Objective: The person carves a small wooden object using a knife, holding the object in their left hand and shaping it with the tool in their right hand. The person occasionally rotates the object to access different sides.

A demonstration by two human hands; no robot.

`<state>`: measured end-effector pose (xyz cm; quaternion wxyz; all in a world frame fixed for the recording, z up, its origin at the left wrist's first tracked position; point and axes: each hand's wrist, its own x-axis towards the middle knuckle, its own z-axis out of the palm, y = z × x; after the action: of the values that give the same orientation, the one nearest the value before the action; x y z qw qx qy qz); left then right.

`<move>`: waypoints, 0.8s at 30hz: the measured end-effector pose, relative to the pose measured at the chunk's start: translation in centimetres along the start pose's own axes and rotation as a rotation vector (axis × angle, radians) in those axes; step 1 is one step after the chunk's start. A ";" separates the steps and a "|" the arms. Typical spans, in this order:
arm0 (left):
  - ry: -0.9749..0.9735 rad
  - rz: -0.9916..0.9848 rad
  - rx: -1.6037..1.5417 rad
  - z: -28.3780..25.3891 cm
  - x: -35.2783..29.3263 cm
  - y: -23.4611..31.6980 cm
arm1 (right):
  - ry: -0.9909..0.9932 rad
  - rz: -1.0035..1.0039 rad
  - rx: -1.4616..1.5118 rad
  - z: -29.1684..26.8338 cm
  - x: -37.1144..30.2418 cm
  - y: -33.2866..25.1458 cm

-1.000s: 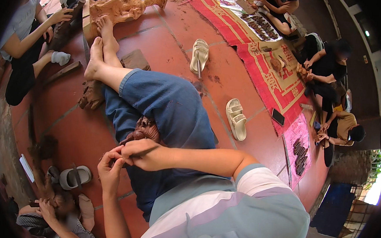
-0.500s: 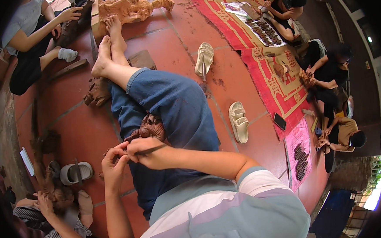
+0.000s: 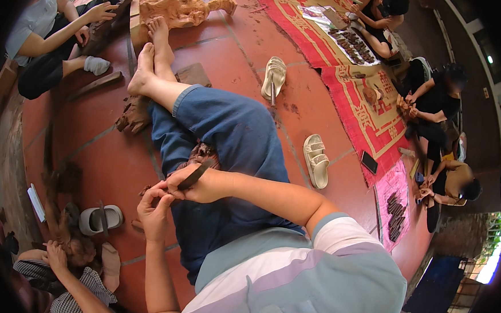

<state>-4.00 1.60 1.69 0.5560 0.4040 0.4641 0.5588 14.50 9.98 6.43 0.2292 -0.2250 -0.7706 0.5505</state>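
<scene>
My right hand [image 3: 198, 183] is closed round a dark flat-ended carving tool [image 3: 195, 175], whose broad end sticks up past the back of the hand. Its other end is hidden by my fingers. Right beside it, my left hand [image 3: 155, 212] pinches thumb against fingers at the right fingertips; what it holds there is too small to tell. A brown carved wooden piece [image 3: 206, 152] lies in my lap between the legs of my blue trousers [image 3: 237, 135], partly covered by my right hand.
A light wooden carving [image 3: 176, 11] lies beyond my bare feet. Cream sandals [image 3: 316, 160] stand right, near a phone [image 3: 369, 162] on a red patterned mat [image 3: 352, 128]. Dark pieces lie on pink cloth [image 3: 383, 190]. A grey slipper [image 3: 91, 221] is left. Several people sit around.
The tool's broad end has swung up and shows wider above my right hand. Both hands stay close together. The whole view has shifted slightly.
</scene>
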 end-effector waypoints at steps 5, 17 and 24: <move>0.105 0.012 0.059 1.0 0.6 -0.2 | 0.004 0.036 -0.034 -0.9 0.3 -0.8; -0.008 -0.041 0.145 -0.4 1.0 0.6 | 0.156 0.004 0.057 0.7 -0.8 -0.6; -0.057 -0.034 0.081 -1.1 0.4 0.1 | 0.210 0.026 0.094 1.9 -2.0 -0.4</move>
<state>-5.14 1.96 1.54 0.5619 0.4338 0.4770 0.5182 14.93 7.21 6.09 0.3119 -0.2804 -0.7125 0.5625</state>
